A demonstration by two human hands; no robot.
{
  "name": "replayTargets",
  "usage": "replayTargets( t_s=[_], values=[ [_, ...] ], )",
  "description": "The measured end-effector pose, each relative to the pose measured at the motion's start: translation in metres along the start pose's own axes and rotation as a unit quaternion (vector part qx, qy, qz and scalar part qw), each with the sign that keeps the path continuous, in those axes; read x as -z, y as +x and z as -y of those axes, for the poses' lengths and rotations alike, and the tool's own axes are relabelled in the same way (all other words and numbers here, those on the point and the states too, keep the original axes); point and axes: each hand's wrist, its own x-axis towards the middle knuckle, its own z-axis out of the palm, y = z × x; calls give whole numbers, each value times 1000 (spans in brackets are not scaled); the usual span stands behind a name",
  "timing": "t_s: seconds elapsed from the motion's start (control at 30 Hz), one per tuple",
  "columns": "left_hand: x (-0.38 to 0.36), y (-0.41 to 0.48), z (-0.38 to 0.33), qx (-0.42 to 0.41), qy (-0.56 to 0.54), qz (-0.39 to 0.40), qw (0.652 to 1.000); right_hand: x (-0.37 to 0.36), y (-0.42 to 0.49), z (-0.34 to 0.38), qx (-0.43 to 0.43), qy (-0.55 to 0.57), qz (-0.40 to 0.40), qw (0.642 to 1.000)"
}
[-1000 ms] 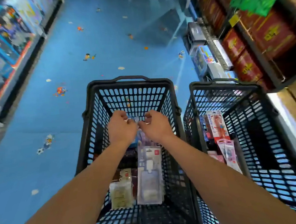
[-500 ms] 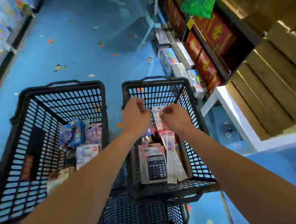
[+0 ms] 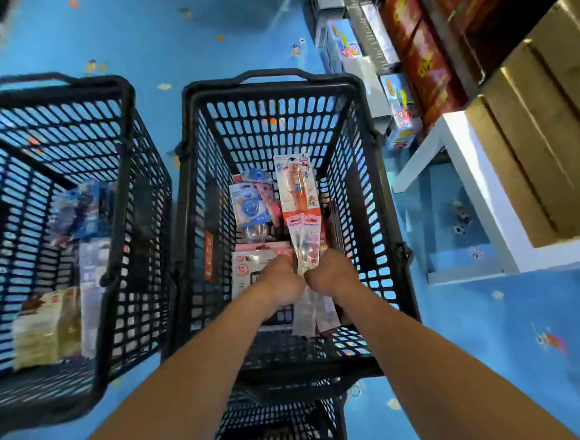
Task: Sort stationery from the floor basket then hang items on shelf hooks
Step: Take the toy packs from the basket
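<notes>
At your far left a black mesh basket [image 3: 142, 182] holds blurred goods: blue packets [image 3: 82, 210] at the far end, a white pack [image 3: 94, 285] in the middle and beige packets [image 3: 45, 326] nearest you. Just beside it stands the middle basket [image 3: 272, 83], where both your arms reach in. It holds a blue carded item [image 3: 248, 205], a pink card [image 3: 268, 197] tucked behind that, a tall orange pen card [image 3: 296, 185] and a pink-and-white boxed pack [image 3: 254, 267] under your wrist.

Your left hand [image 3: 279, 282] and right hand [image 3: 332, 273] are curled into fists, knuckles touching, and both grip the slim pen packs [image 3: 305, 242] between them. The packs rise above your fists and trail below them, low inside the basket. Your fingertips are hidden.

You can count three baskets, the third [image 3: 279, 426] showing beneath the middle one, and two slim packs in your grip.

The floor [image 3: 496, 342] is bright blue with small cartoon prints scattered over it. Along your right run shelves with toy boxes [image 3: 397, 99], red boxes [image 3: 417, 49], a white ledge [image 3: 478, 179] and wooden crates [image 3: 543, 133].
</notes>
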Motion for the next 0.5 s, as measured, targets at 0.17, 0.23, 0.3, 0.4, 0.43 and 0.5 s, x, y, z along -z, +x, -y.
replayTargets(
  t_s=[0.17, 0.23, 0.3, 0.4, 0.43, 0.5],
  values=[
    [-5, 16, 9, 0, -21, 3, 1000, -12, 17, -4, -13, -22, -7, 1000],
    [-7, 22, 8, -3, -12, -6, 1000, -11, 21, -7, -13, -46, -18, 999],
    [-9, 25, 8, -13, -2, -15, 1000, -11, 21, -8, -10, -86, -44, 995],
    [-12, 30, 8, -27, 12, -34, 999, -12, 23, -5, -14, -150, -92, 984],
    [-13, 32, 8, -31, 14, -39, 999, -14, 24, -4, -20, -163, -91, 982],
    [-15, 36, 10, -34, 6, -48, 998, -17, 23, 1, -33, -172, -83, 981]
  ],
)
